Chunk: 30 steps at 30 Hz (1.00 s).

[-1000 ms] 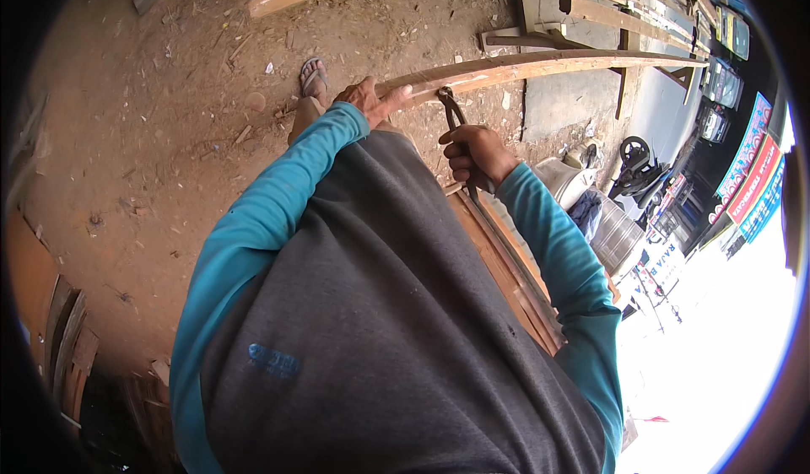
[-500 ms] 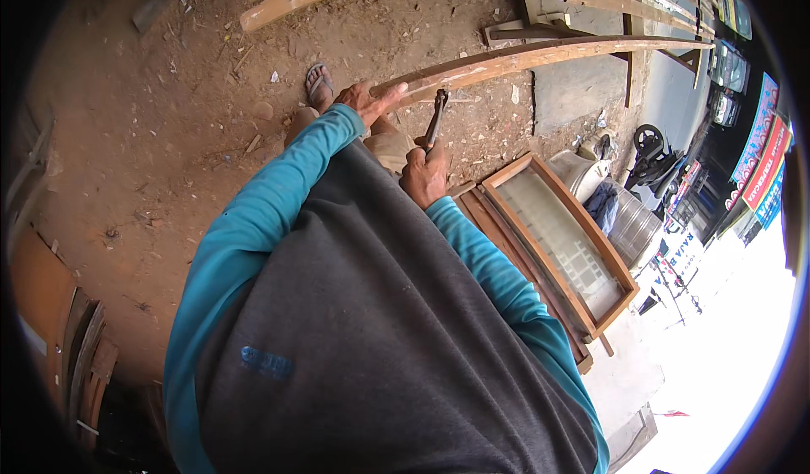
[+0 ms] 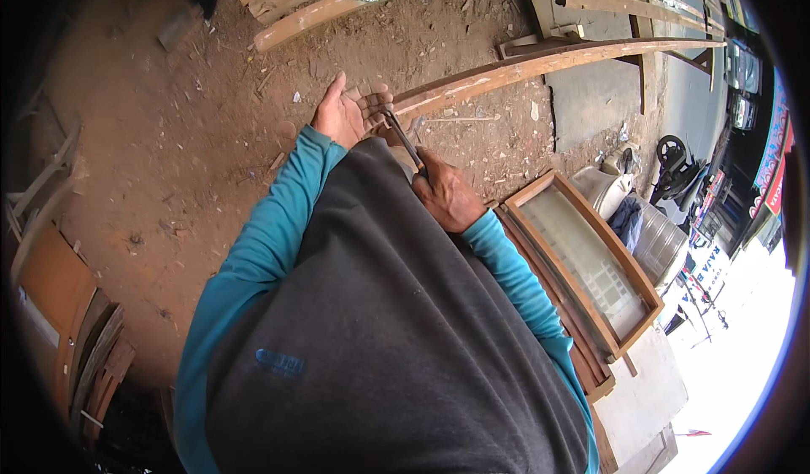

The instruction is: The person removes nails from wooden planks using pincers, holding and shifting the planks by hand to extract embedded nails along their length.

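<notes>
My left hand (image 3: 350, 113) is open beside the near end of a long wooden beam (image 3: 498, 76), palm turned up and fingers stretched toward the right. In my right hand (image 3: 449, 194) is a slim dark metal hand tool (image 3: 405, 142), its fingers wrapped round the handle. The tool's small head is close to my left fingertips; I cannot tell whether they touch. Its exact kind is too small to make out. The beam runs away to the far right, and its near end lies just past my left fingers.
More long timbers (image 3: 321, 10) lie at the top, one with white patches. To the right, a wooden-framed glass panel (image 3: 582, 263) leans on brown boards. A metal drum (image 3: 662, 238) and a motorcycle (image 3: 675, 166) stand beyond. Boards (image 3: 51, 305) are stacked at the left, on bare dirt ground.
My left hand has let go of the beam's end and turned palm up. My right hand has drawn the tool back toward me, its head now near the left fingers.
</notes>
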Each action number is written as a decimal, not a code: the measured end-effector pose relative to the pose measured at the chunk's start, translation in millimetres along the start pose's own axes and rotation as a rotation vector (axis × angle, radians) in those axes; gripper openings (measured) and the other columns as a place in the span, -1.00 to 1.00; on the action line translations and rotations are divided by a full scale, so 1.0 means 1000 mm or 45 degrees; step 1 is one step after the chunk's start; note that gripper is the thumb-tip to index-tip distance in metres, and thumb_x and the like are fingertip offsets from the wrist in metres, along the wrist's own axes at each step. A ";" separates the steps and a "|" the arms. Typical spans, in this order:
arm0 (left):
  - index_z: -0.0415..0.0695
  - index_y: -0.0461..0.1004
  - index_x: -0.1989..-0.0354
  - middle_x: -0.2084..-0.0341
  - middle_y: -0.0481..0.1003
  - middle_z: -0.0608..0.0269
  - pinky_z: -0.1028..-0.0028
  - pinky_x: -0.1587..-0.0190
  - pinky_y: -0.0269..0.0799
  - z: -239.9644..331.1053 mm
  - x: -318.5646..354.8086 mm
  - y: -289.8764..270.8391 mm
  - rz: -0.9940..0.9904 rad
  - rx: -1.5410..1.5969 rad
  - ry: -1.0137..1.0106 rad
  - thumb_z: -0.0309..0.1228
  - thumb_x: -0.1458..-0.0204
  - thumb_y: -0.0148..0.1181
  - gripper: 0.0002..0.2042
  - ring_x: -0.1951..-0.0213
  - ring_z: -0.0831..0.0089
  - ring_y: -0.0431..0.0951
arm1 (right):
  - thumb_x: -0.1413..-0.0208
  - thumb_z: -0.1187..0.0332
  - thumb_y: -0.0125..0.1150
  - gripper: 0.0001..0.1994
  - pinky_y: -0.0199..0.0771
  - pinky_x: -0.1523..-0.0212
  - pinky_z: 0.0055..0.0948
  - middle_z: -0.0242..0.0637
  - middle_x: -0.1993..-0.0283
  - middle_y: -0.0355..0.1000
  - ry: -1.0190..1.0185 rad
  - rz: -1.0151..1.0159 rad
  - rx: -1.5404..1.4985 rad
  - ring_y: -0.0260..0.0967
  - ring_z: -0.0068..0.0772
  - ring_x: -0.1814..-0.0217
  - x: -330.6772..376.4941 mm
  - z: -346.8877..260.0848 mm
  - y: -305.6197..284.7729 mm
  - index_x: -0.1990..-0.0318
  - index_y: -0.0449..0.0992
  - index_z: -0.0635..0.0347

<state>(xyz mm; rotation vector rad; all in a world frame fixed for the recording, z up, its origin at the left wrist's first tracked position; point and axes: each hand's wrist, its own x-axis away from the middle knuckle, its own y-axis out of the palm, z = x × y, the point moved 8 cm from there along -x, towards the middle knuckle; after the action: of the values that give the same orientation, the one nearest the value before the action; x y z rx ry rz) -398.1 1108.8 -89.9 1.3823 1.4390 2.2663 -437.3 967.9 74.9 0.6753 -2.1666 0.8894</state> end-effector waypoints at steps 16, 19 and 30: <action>-0.23 0.42 -0.17 -0.02 0.58 0.14 0.35 -0.01 0.58 -0.030 -0.015 0.032 -0.072 -0.255 -0.013 -0.43 -0.26 0.15 -0.67 -0.01 0.38 0.61 | -0.16 0.27 -0.05 -0.61 0.40 0.01 -0.03 0.25 0.19 0.47 0.025 -0.168 -0.103 0.46 0.20 0.08 0.017 0.028 -0.025 0.02 0.37 0.48; -0.22 0.43 -0.15 -0.08 0.54 0.12 0.36 -0.14 0.50 -0.031 -0.019 0.020 0.060 -0.196 0.073 -0.45 -0.22 0.22 -0.66 -0.07 0.38 0.57 | -0.14 0.26 -0.03 -0.60 0.40 0.04 -0.07 0.13 0.21 0.48 0.006 -0.186 -0.255 0.49 0.06 0.11 0.021 0.028 -0.028 0.02 0.39 0.47; -0.23 0.56 0.07 0.39 0.49 0.35 0.58 0.32 0.39 0.016 -0.020 -0.016 0.198 -0.503 0.050 -0.22 -0.20 0.16 -0.68 0.39 0.64 0.42 | -0.18 0.36 -0.02 -0.59 0.60 -0.06 -0.24 0.06 -0.06 0.50 0.278 -0.026 -0.823 0.56 -0.12 -0.06 0.002 0.092 -0.058 -0.10 0.40 0.52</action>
<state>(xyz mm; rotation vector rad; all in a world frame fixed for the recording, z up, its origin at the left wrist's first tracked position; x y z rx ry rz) -380.4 1117.4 -112.6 1.3645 0.8487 2.5059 -436.1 861.8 50.1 0.2595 -2.0681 0.2002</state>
